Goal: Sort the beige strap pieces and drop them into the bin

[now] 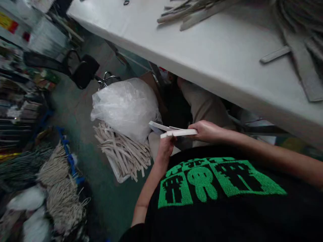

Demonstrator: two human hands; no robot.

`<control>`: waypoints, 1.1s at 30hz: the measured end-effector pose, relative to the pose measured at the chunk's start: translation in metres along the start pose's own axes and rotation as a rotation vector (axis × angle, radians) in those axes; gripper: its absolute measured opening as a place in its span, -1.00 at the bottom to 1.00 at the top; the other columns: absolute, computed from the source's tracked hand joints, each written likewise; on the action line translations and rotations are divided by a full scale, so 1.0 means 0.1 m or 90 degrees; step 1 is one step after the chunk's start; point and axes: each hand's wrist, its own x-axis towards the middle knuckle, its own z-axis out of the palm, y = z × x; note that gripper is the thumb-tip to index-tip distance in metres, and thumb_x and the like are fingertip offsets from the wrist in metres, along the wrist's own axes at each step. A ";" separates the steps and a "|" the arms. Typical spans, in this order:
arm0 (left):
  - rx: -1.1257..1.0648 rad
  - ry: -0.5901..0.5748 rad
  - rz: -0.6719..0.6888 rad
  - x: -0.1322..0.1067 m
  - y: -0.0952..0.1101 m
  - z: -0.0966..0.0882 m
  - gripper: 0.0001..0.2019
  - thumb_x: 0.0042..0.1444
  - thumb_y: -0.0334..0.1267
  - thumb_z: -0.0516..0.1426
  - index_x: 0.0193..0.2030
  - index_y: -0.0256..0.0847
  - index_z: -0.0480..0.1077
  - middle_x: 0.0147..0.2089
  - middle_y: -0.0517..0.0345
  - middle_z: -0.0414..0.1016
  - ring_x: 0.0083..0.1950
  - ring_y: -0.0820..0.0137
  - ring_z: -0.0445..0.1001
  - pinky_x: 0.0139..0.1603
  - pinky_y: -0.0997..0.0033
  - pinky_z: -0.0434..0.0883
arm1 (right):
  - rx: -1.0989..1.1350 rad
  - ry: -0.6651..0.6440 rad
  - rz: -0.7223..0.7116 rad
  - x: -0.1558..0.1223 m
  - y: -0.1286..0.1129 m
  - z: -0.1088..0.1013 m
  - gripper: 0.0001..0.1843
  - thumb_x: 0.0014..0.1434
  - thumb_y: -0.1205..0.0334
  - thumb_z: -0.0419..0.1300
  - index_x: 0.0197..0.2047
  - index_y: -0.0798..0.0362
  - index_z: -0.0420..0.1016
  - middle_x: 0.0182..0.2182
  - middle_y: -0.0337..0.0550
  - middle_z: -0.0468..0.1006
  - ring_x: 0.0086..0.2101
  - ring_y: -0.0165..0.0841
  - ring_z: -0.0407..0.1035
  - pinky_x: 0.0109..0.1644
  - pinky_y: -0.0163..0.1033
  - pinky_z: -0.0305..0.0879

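Note:
I look down past my black shirt with green print [217, 181] to below the table edge. My right hand [205, 130] is closed round the end of a small bundle of flat white strips [174, 130], held level over my lap. My left hand [165, 148] grips the same bundle from beneath, fingers curled round it. To the left, on the floor, a container [118, 171] holds many more pale strips [123, 151], partly covered by a clear plastic bag [126, 106].
The white table [207, 57] runs across the top with more strips [194, 13] lying on it. A black swivel chair [83, 70] stands on the green floor at the left. Bundles of cord [58, 188] and shelves with goods [20, 101] fill the left side.

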 end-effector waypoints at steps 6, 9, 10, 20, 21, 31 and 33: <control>-0.024 -0.013 -0.057 0.01 -0.03 -0.05 -0.78 -0.16 -0.40 0.38 -0.44 -0.28 0.40 -0.49 0.29 0.44 -0.48 0.56 0.37 -0.46 0.57 0.26 | 0.051 -0.011 -0.006 -0.18 0.13 0.06 -0.87 0.11 0.22 0.13 -0.44 0.03 0.41 -0.59 -0.26 0.39 -0.51 -0.38 0.29 -0.46 -0.28 0.01; -0.061 -0.021 -0.102 0.01 -0.05 -0.03 -0.80 -0.11 -0.47 0.32 -0.41 -0.25 0.38 -0.44 0.28 0.46 -0.44 0.54 0.39 -0.43 0.56 0.30 | 0.080 0.003 -0.005 -0.22 0.18 0.08 -0.82 0.13 0.16 0.11 -0.45 0.03 0.39 -0.59 -0.25 0.38 -0.53 -0.38 0.27 -0.47 -0.28 0.01; -0.071 -0.026 -0.118 0.00 -0.06 -0.01 -0.80 -0.10 -0.50 0.30 -0.40 -0.24 0.37 -0.42 0.28 0.46 -0.44 0.54 0.39 -0.42 0.55 0.31 | 0.087 0.009 -0.008 -0.24 0.19 0.08 -0.80 0.14 0.14 0.10 -0.46 0.03 0.39 -0.60 -0.24 0.38 -0.53 -0.38 0.26 -0.47 -0.28 0.01; -0.010 -0.076 -0.214 -0.07 -0.16 0.14 -0.80 -0.07 -0.51 0.31 -0.30 -0.28 0.44 -0.45 0.28 0.41 -0.48 0.60 0.33 -0.42 0.61 0.32 | -0.007 0.018 0.030 -0.02 0.09 0.01 -0.91 0.13 0.29 0.16 -0.38 0.04 0.48 -0.52 -0.20 0.48 -0.48 -0.38 0.33 -0.45 -0.29 0.00; -0.009 -0.055 -0.207 -0.05 -0.14 0.12 -0.81 -0.07 -0.51 0.30 -0.32 -0.27 0.43 -0.45 0.27 0.41 -0.48 0.60 0.34 -0.41 0.60 0.33 | -0.008 0.001 0.023 -0.03 0.11 -0.01 -0.92 0.12 0.30 0.17 -0.38 0.04 0.49 -0.52 -0.21 0.49 -0.48 -0.38 0.34 -0.45 -0.29 0.01; 0.018 -0.074 -0.184 -0.04 -0.14 0.10 -0.84 -0.03 -0.57 0.25 -0.37 -0.25 0.44 -0.47 0.25 0.44 -0.51 0.59 0.35 -0.50 0.66 0.34 | -0.059 0.013 0.033 0.00 0.12 0.07 -0.87 0.16 0.23 0.17 -0.34 0.03 0.55 -0.48 -0.16 0.53 -0.46 -0.36 0.36 -0.46 -0.31 -0.01; 0.012 -0.061 -0.167 -0.03 -0.11 0.09 -0.84 -0.04 -0.54 0.27 -0.35 -0.25 0.45 -0.47 0.25 0.45 -0.51 0.58 0.37 -0.49 0.64 0.35 | -0.054 -0.015 0.012 0.00 0.12 0.04 -0.88 0.14 0.25 0.18 -0.36 0.02 0.55 -0.51 -0.19 0.51 -0.49 -0.38 0.35 -0.47 -0.31 0.00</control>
